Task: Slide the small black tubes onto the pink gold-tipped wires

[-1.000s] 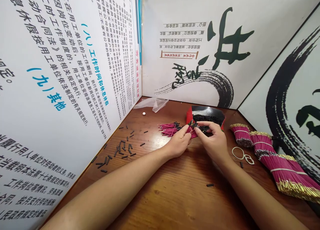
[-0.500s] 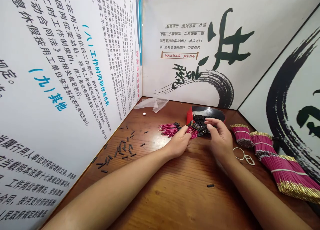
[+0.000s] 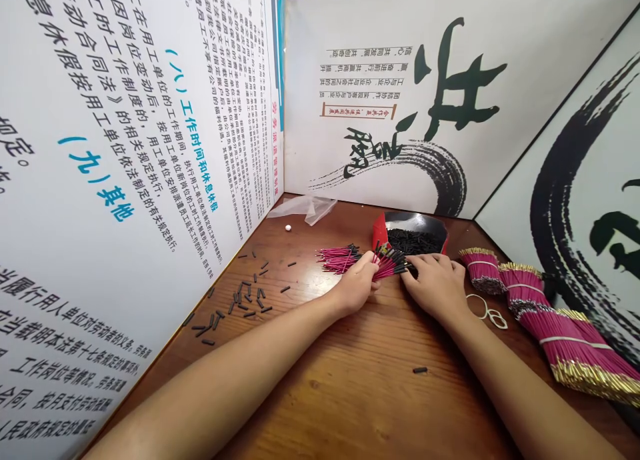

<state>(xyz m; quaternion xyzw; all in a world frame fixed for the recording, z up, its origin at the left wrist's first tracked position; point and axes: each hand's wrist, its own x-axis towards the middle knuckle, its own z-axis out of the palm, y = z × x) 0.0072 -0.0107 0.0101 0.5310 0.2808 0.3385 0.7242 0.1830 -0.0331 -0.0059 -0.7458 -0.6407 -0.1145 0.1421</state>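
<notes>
My left hand (image 3: 361, 281) is closed round a fanned bunch of pink wires (image 3: 385, 268), many with black tube sleeves on their ends pointing right. My right hand (image 3: 434, 281) is at those sleeved tips, thumb and fingers drawn together; what they pinch is hidden. Just behind it sits a red box (image 3: 380, 232) with a dark inside, holding a heap of small black sleeves (image 3: 413, 241). More pink wires with black ends (image 3: 336, 259) lie on the table beyond my left hand.
Loose black sleeves (image 3: 245, 297) are scattered on the left, and a single one (image 3: 420, 370) lies in front. Banded pink wire bundles (image 3: 575, 340) line the right, near pale rubber bands (image 3: 477, 306). A clear plastic bag (image 3: 313, 210) lies at the back. Printed panels (image 3: 350, 20) wall the table.
My right hand has come down from in front of the box to the wire tips, so more of the sleeve heap shows. My left hand keeps its grip, nearly in place.
</notes>
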